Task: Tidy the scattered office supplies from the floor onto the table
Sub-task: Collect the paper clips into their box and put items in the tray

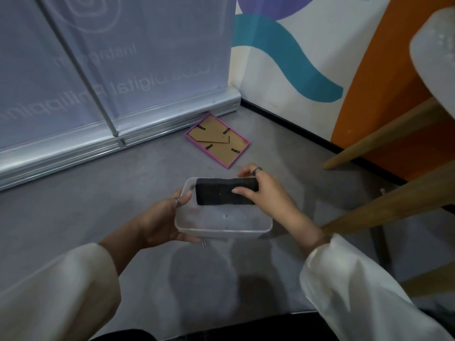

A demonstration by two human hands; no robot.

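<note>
Two hands work above the grey floor (pixel 98 205): the left hand (pixel 162 217) grips the side of a clear plastic container (pixel 221 225), thumb over its rim. The right hand (pixel 261 188) clasps a black block (pixel 221 193) over the container's far end, while a pink picture frame (pixel 218 140) lies face-down near the wall (pixel 283 70).

The left hand (pixel 164 217) hides the near left corner of the clear container (pixel 261 226), and its fingers beneath cannot be seen. The right hand (pixel 264 190) covers the right end of the black block (pixel 219 193). A small metal item (pixel 203 244) under the container's rim is too small to name. The chair (pixel 438 65) is cut off by the right edge. The banner (pixel 110 57) lettering reads blurred and reversed.
</note>
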